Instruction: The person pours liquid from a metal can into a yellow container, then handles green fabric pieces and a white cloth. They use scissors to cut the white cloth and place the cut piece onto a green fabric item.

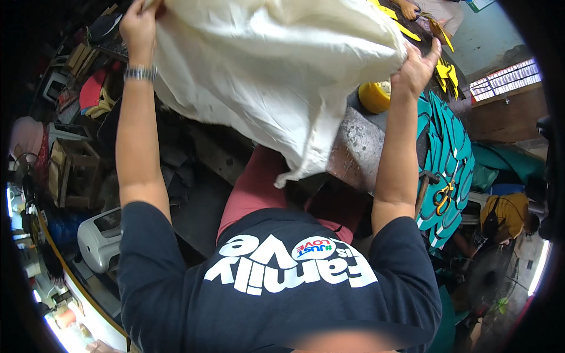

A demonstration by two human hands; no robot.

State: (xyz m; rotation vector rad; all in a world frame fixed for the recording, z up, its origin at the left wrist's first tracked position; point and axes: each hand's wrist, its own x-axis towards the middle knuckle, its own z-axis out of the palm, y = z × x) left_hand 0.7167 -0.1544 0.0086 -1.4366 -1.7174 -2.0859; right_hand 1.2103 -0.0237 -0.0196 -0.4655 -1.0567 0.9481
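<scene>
A large cream cloth (253, 65) is spread between my raised hands at the far side, its lower corner hanging over the edge of the work table (356, 147). My left hand (139, 32) is closed on the cloth's upper left part; its fingertips run out of the picture. At the cloth's right edge, my right hand (415, 70) grips the fabric, with one finger stretched upward. The cloth hides most of the table top. Just beside my right forearm stands a round yellow container (374, 97) with pale contents.
Teal cut pieces (438, 147) lie piled on the right, with orange-handled scissors (444, 197) and a hammer (425, 183) on them. Yellow pieces (447, 76) lie beyond. Another person's hand (407, 9) is at the far right. A grey plastic stool (100, 238) and wooden stool (73, 167) stand left.
</scene>
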